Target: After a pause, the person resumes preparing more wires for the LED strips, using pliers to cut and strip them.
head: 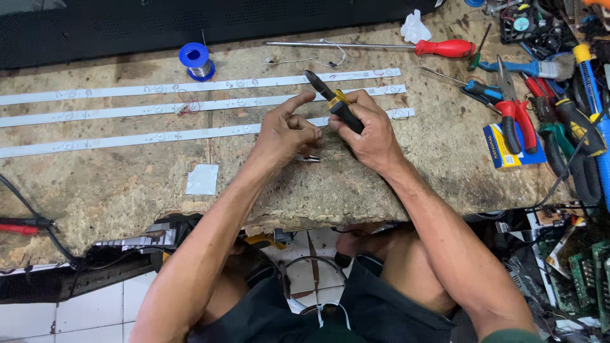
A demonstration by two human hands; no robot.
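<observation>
My right hand [370,131] grips black-and-yellow pliers [333,100] by the handle, jaws pointing up and left. Close beside it, my left hand [287,132] is curled with the thumb raised, pinching something small that I cannot make out. Both hands hover over the nearest of three long white light strips [146,136] lying across the worn wooden bench [114,184]. A small metal piece [307,159] lies just below my left hand.
A blue solder spool [196,60] stands behind the strips. A red-handled screwdriver [394,46] lies at the back. Red pliers [516,117], a brush [534,67] and several tools crowd the right side. A white square patch [203,179] lies left of my arm.
</observation>
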